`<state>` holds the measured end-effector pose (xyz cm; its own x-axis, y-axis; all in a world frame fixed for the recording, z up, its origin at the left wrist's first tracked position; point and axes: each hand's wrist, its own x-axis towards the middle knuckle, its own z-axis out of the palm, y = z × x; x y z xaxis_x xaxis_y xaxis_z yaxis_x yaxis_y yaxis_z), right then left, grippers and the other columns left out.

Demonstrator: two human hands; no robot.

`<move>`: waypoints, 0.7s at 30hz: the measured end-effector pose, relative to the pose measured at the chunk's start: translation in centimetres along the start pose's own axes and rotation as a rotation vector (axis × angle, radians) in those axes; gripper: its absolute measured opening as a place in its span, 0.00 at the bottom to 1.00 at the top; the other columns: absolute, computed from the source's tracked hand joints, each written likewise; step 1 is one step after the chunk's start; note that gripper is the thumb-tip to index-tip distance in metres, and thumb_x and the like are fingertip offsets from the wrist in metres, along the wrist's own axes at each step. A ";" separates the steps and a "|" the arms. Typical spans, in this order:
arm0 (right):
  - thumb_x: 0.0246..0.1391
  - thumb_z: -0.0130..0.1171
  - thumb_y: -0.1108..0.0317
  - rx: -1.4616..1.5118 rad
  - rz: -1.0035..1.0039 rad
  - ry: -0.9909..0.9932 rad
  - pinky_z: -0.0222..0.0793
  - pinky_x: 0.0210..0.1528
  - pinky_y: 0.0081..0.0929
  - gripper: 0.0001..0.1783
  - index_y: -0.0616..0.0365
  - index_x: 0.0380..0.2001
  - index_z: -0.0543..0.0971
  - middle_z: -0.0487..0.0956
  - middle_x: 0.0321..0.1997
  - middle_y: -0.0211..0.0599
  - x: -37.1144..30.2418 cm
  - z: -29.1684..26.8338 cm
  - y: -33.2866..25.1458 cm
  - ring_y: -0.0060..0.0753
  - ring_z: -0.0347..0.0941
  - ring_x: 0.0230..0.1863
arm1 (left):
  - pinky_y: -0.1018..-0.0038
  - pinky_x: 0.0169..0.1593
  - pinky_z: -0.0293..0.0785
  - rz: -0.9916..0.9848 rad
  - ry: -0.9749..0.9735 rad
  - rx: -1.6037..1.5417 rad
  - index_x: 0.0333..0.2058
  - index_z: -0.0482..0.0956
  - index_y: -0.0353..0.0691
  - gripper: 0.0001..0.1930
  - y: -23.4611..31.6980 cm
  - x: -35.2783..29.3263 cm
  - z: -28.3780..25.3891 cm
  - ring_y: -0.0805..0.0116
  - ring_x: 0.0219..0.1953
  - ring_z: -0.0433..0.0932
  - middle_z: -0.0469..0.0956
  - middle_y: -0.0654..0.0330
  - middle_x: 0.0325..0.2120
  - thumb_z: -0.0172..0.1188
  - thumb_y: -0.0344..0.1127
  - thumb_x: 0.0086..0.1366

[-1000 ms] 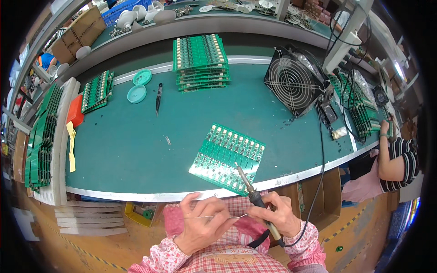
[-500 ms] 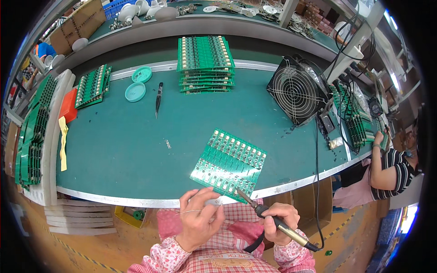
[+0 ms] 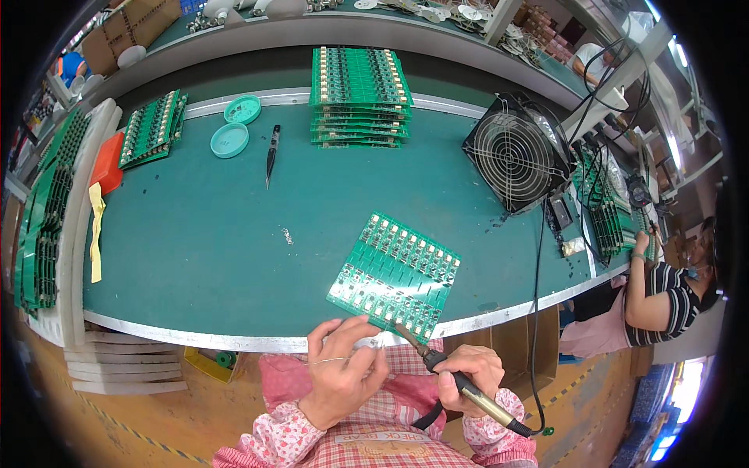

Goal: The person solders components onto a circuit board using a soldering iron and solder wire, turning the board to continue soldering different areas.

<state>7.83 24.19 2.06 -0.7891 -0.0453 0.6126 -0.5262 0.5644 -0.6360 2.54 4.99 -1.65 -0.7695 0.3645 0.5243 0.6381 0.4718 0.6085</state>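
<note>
A green circuit board panel (image 3: 396, 273) with rows of small white and dark parts lies slanted at the table's front edge. My right hand (image 3: 472, 376) is wrapped round a soldering iron (image 3: 485, 402), whose tip meets the near edge of the panel. Beside it, my left hand (image 3: 343, 374) is closed, with a thin silvery solder wire (image 3: 329, 360) running across its fingers. The far end of this wire is hard to make out near the panel's near edge.
Stacked green boards (image 3: 360, 97) stand at the back. A black fan (image 3: 515, 156) is at the right, near the iron's cable (image 3: 538, 312). Tweezers (image 3: 272, 156) and two turquoise round dishes (image 3: 229, 140) lie left of the stack. A co-worker (image 3: 663, 304) sits at the far right.
The iron tip has shifted slightly left along the panel's near edge. The view has moved a little; my left hand keeps nearly the same pose.
</note>
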 end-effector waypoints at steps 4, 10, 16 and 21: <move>0.44 0.64 0.76 -0.003 0.004 -0.022 0.69 0.18 0.23 0.07 0.60 0.29 0.78 0.79 0.19 0.32 0.1 0.0 0.1 0.29 0.75 0.15 | 0.58 0.54 0.64 -0.003 0.003 0.016 0.23 0.71 0.41 0.09 0.2 0.2 0.0 0.59 0.48 0.79 0.79 0.59 0.38 0.65 0.26 0.50; 0.41 0.62 0.77 -0.134 -0.099 -0.265 0.69 0.20 0.25 0.09 0.59 0.29 0.76 0.74 0.15 0.32 1.4 -1.1 -0.7 0.31 0.72 0.14 | 0.59 0.55 0.61 -0.014 0.005 0.024 0.24 0.72 0.40 0.08 0.3 0.2 0.1 0.60 0.46 0.80 0.79 0.59 0.38 0.65 0.26 0.50; 0.39 0.62 0.77 -0.128 -0.124 -0.235 0.66 0.19 0.23 0.10 0.58 0.30 0.78 0.70 0.13 0.28 0.8 -1.2 0.1 0.29 0.70 0.14 | 0.60 0.55 0.60 -0.024 0.002 0.018 0.25 0.73 0.41 0.08 0.3 0.1 0.3 0.61 0.46 0.79 0.79 0.60 0.38 0.65 0.27 0.50; 0.34 0.65 0.75 -0.237 -0.215 -0.264 0.58 0.17 0.19 0.13 0.53 0.29 0.81 0.67 0.14 0.22 1.1 -1.1 -0.2 0.21 0.65 0.13 | 0.61 0.52 0.59 -0.020 -0.014 0.068 0.25 0.73 0.41 0.08 0.4 0.2 0.3 0.61 0.46 0.79 0.78 0.60 0.38 0.66 0.27 0.51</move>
<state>7.42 24.88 3.36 -0.7399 -0.3753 0.5583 -0.6243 0.6921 -0.3622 2.61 5.49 -1.44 -0.7826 0.3659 0.5036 0.6199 0.5322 0.5767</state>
